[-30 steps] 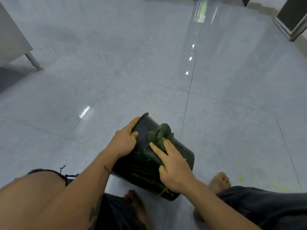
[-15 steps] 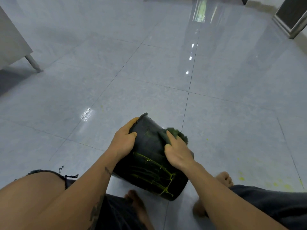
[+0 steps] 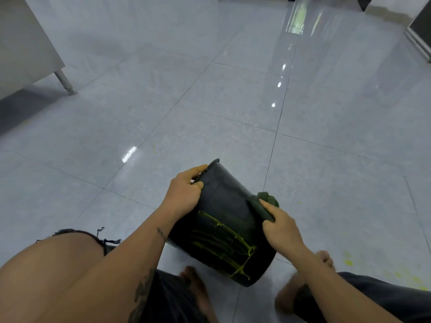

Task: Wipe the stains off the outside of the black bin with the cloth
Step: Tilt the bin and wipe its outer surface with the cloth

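Note:
The black bin [image 3: 224, 206] lies tilted on its side on the floor between my legs, its rim pointing away to the upper left. Yellow-green streaks [image 3: 224, 243] run across the lower half of its outer wall. My left hand [image 3: 184, 194] grips the bin's rim and upper left edge. My right hand [image 3: 279, 224] presses a dark green cloth [image 3: 265, 203] against the bin's right side, fingers wrapped over the cloth.
Glossy grey floor tiles [image 3: 210, 101] spread all around. A white cabinet with a metal leg [image 3: 63, 80] stands at the far left. A dark framed panel [image 3: 419, 36] leans at the top right. Yellow specks [image 3: 347, 262] dot the floor by my right foot.
My right hand has slid the cloth from the middle of the bin's wall to its right edge, uncovering the streaks. The left hand keeps its hold on the rim.

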`<action>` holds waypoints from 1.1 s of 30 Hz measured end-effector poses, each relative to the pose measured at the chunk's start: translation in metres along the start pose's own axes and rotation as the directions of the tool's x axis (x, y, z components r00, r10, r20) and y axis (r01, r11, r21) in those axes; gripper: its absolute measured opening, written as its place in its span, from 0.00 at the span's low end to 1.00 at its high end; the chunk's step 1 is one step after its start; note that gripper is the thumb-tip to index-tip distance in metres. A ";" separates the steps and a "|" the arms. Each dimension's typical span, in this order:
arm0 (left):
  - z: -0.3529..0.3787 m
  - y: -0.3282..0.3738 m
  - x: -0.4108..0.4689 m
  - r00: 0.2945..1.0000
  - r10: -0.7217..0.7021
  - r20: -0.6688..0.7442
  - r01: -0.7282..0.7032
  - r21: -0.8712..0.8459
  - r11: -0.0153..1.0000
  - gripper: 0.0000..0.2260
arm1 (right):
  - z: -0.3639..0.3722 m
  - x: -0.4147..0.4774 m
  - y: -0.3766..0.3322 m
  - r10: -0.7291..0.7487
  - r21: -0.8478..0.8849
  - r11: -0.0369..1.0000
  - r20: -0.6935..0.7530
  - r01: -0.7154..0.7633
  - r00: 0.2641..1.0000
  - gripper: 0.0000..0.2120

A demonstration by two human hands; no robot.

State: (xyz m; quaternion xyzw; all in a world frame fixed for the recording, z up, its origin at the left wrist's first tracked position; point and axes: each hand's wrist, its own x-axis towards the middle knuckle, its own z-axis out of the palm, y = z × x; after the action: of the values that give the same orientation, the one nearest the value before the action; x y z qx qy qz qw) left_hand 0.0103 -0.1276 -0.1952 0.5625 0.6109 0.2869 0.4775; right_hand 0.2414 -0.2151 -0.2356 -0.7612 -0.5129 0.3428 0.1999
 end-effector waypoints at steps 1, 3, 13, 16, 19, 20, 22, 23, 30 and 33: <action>0.001 -0.001 0.000 1.000 -0.004 0.014 0.004 -0.011 1.000 0.26 | -0.004 0.010 -0.006 0.089 0.024 0.996 0.035 -0.089 0.995 0.27; 0.003 -0.001 -0.001 1.000 -0.004 0.030 0.005 -0.026 1.000 0.26 | -0.009 0.027 -0.028 0.162 0.030 0.986 0.088 -0.165 0.983 0.25; 0.006 0.003 0.004 0.999 0.026 0.038 -0.023 -0.077 0.997 0.24 | 0.043 0.019 -0.073 -0.374 0.056 0.927 0.088 0.370 0.923 0.31; 0.008 0.004 0.006 0.999 0.033 0.000 -0.033 -0.044 0.998 0.21 | 0.027 -0.005 -0.034 -0.442 0.043 0.897 0.059 0.440 0.895 0.31; 0.010 0.001 0.008 0.995 0.073 -0.063 -0.071 0.023 0.997 0.18 | 0.007 -0.015 0.001 -0.336 0.011 0.942 -0.010 0.336 0.942 0.32; 0.010 -0.001 0.009 0.992 0.103 -0.067 -0.099 0.057 0.993 0.17 | 0.002 -0.014 0.009 -0.284 -0.005 0.959 -0.023 0.284 0.958 0.32; 0.011 -0.005 0.009 0.986 0.163 -0.017 -0.158 0.161 0.974 0.19 | -0.006 -0.010 0.018 -0.170 -0.037 0.985 -0.023 0.169 0.985 0.33; 0.011 -0.007 0.008 0.985 0.170 0.031 -0.173 0.205 0.963 0.20 | -0.008 -0.007 0.018 -0.096 -0.063 0.993 -0.013 0.095 0.995 0.33; 0.007 -0.004 0.010 0.996 0.010 0.083 -0.025 0.181 0.983 0.24 | 0.024 -0.033 -0.027 -0.197 -0.139 0.970 0.017 0.197 0.980 0.34; 0.004 -0.002 0.016 0.998 -0.027 0.052 0.017 0.186 0.982 0.25 | 0.026 -0.041 -0.017 -0.308 -0.252 0.917 0.043 0.308 0.951 0.35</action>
State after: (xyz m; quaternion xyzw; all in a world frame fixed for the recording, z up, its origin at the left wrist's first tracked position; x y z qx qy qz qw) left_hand 0.0145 -0.1129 -0.2026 0.6054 0.6279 0.2079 0.4427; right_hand 0.2020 -0.2472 -0.2292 -0.6900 -0.6664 0.2390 0.1506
